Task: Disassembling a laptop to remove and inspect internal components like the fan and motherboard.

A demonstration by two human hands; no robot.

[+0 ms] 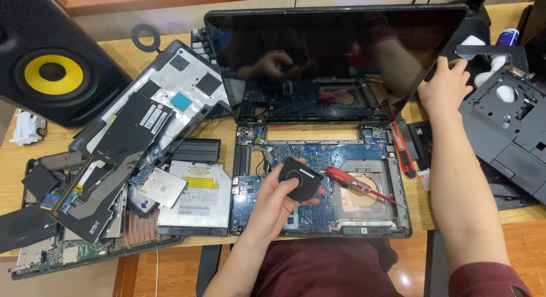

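— Wooden desk (122,58), crowded with laptop parts, against a pale wall at the top of the frame.

— And the left hand (278,201)?

— Lower centre, fingers curled around a small black cooling fan (300,178), pinching it at the edge. Held just above the opened laptop base (321,183), over its blue board.

— The right one?

— Right hand (445,87) in the upper right, fingers spread and gripping the right edge of the dark laptop screen (335,55), thumb on the front. Forearm running down the right side to a maroon sleeve (486,281) at the bottom corner.

— Anything close to the fan?

— A red-handled screwdriver (355,184), just to its right, lying slantwise across the open base with its tip toward the lower right. Touching the fan or merely beside it: cannot tell.

— Farther out?

— Right of the base, a red and black utility knife (401,149) lying near the hinge. Beyond the arm, at the right edge, a dark grey plastic casing (506,132) with cut-outs.

— And leftward?

— Silver optical drive (196,203) just left of the base, a black battery (196,150) above it. Then a heap of removed covers and boards (122,155) spreading toward the lower left. In the upper left corner, a black speaker (54,75) with a yellow cone. Below that, at the left edge, a small white toy car (25,129).

— Screen showing anything?

— Dark, only a dim reflection of hands.
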